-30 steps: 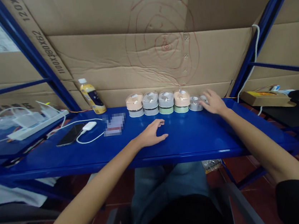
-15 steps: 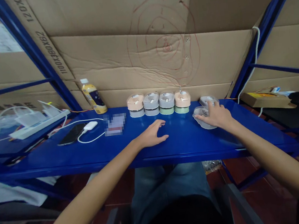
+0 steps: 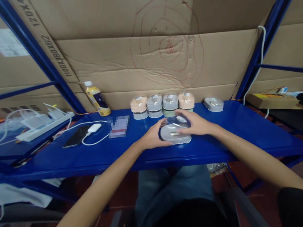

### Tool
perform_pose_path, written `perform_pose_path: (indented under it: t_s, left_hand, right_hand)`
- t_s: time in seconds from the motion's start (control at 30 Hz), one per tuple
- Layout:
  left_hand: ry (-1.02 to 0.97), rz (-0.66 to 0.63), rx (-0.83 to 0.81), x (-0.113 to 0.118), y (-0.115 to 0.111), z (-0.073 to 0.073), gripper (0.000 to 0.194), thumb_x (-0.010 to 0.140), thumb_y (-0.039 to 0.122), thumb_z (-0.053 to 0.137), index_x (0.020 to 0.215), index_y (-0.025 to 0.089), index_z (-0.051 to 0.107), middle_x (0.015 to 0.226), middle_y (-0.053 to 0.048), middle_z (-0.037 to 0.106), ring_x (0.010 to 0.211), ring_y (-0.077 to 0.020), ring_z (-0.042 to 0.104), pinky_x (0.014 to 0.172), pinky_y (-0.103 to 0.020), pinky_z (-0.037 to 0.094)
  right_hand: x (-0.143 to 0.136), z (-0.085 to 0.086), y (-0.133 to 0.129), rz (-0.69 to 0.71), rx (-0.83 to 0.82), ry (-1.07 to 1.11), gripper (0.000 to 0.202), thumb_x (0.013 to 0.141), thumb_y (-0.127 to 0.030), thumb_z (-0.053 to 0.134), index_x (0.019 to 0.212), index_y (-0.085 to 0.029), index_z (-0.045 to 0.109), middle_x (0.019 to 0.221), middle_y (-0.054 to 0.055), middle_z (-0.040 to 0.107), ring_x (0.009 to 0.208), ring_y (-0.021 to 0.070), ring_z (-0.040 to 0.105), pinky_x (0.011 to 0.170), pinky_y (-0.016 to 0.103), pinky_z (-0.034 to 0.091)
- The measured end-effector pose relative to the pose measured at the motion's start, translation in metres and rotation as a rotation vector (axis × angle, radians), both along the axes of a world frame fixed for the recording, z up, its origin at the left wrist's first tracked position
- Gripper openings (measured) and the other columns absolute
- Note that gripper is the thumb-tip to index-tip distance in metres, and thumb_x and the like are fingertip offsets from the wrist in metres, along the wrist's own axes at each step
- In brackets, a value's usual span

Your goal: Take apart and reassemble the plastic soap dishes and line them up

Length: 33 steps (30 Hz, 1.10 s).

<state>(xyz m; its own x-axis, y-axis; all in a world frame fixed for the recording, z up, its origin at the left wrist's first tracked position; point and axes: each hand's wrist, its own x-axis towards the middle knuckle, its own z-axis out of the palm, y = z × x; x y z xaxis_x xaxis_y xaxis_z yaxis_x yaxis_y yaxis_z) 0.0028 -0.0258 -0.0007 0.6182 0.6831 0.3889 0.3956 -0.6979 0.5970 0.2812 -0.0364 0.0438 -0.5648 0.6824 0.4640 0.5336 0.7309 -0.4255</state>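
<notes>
A small grey plastic box [image 3: 175, 138] with a clear, stickered lid [image 3: 175, 121] is between my hands, near the front of the blue shelf. My left hand [image 3: 154, 135] curls round its left side, thumb low at the front edge. From the right, my right hand [image 3: 196, 123] grips the clear lid, fingers at the back and thumb in front. The lid looks raised or tilted at the back; I cannot tell whether it is fastened. Behind stand several stacked pairs of like boxes, with peach [image 3: 138, 104] and grey [image 3: 154, 102] ones on top, partly hidden by my right hand.
One more grey box [image 3: 214, 104] lies at the back right. To the left are a yellow bottle [image 3: 98, 100], a blurred-out flat item [image 3: 119, 126], and a phone [image 3: 75, 137] with a white cable and plug. Cardboard [image 3: 102, 68] backs the blue shelf [image 3: 240, 129].
My right hand has brought one grey box from the right to the middle, leaving the other behind. My left hand, open before, now grips its left side.
</notes>
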Motion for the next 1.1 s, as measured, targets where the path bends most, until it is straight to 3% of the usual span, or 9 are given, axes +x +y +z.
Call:
perform_pose_path:
  t_s: [0.13,0.2,0.37,0.57,0.63,0.73,0.9,1.0,1.1]
  left_hand:
    - [0.094,-0.019,0.086,-0.001,-0.002,0.003,0.055,0.083,0.051,0.084,0.131,0.026,0.074,0.142,-0.011,0.065,0.134,-0.0343,0.063,0.12,-0.05,0.047]
    - [0.114,-0.002,0.084,0.0,-0.002,0.003,0.043,0.087,0.051,0.079,0.123,0.028,0.079,0.142,-0.011,0.063,0.135,-0.0335,0.062,0.12,-0.05,0.047]
    - [0.062,0.109,0.097,-0.004,0.0,0.005,0.042,0.095,0.054,0.068,0.123,0.025,0.08,0.143,-0.012,0.06,0.139,-0.0358,0.057,0.122,-0.054,0.044]
    - [-0.035,0.498,0.07,-0.019,0.014,0.007,0.051,0.098,0.06,0.056,0.123,0.02,0.077,0.127,-0.013,0.064,0.12,-0.0342,0.066,0.113,-0.053,0.051]
    - [0.008,0.556,0.03,-0.022,0.016,0.008,0.053,0.099,0.062,0.053,0.121,0.02,0.078,0.119,-0.013,0.066,0.116,-0.0348,0.067,0.112,-0.055,0.051]
    - [0.026,0.463,0.043,-0.021,0.011,0.01,0.055,0.099,0.062,0.053,0.124,0.02,0.077,0.124,-0.013,0.064,0.117,-0.0338,0.066,0.111,-0.053,0.052]
    - [0.128,0.096,0.12,-0.012,-0.004,0.01,0.045,0.099,0.054,0.061,0.132,0.027,0.074,0.147,-0.012,0.056,0.145,-0.0362,0.051,0.125,-0.052,0.041]
    - [0.182,0.017,0.114,-0.01,-0.008,0.009,0.044,0.097,0.052,0.066,0.133,0.028,0.074,0.151,-0.012,0.053,0.149,-0.0357,0.048,0.125,-0.051,0.041]
    - [0.179,0.003,0.123,-0.009,-0.008,0.009,0.045,0.093,0.053,0.072,0.13,0.027,0.074,0.146,-0.011,0.056,0.142,-0.0336,0.056,0.122,-0.049,0.045]
  right_hand:
    - [0.028,-0.005,0.019,-0.143,-0.008,0.138,0.08,0.085,-0.059,0.078,0.152,-0.023,0.054,0.149,0.016,0.066,0.137,0.0381,0.063,0.117,0.059,0.049]
    - [0.043,-0.011,0.026,-0.237,-0.056,0.162,0.077,0.085,-0.057,0.078,0.15,-0.023,0.055,0.147,0.016,0.067,0.134,0.0383,0.065,0.114,0.06,0.051]
    - [0.061,-0.023,0.035,-0.346,-0.145,0.139,0.075,0.085,-0.059,0.077,0.146,-0.02,0.059,0.141,0.017,0.071,0.117,0.0365,0.072,0.103,0.059,0.058]
    - [0.062,-0.023,0.036,-0.336,-0.183,0.055,0.073,0.085,-0.064,0.075,0.142,-0.019,0.063,0.133,0.015,0.075,0.115,0.036,0.074,0.102,0.054,0.06]
    - [0.062,-0.023,0.036,-0.339,-0.193,0.037,0.076,0.084,-0.065,0.075,0.142,-0.018,0.062,0.131,0.016,0.076,0.115,0.0367,0.075,0.1,0.053,0.061]
    - [0.061,-0.022,0.034,-0.337,-0.191,0.035,0.078,0.084,-0.066,0.075,0.144,-0.017,0.061,0.128,0.017,0.077,0.111,0.037,0.075,0.098,0.054,0.061]
    - [0.06,-0.018,0.032,-0.351,-0.127,0.075,0.076,0.086,-0.065,0.073,0.144,-0.019,0.06,0.129,0.015,0.076,0.108,0.0358,0.075,0.097,0.055,0.061]
    - [0.059,-0.018,0.032,-0.365,-0.115,0.109,0.078,0.085,-0.065,0.074,0.146,-0.019,0.058,0.132,0.016,0.075,0.111,0.0361,0.074,0.097,0.055,0.061]
    - [0.058,-0.019,0.029,-0.352,-0.084,0.128,0.077,0.085,-0.063,0.074,0.147,-0.02,0.058,0.137,0.017,0.073,0.119,0.038,0.072,0.101,0.056,0.059]
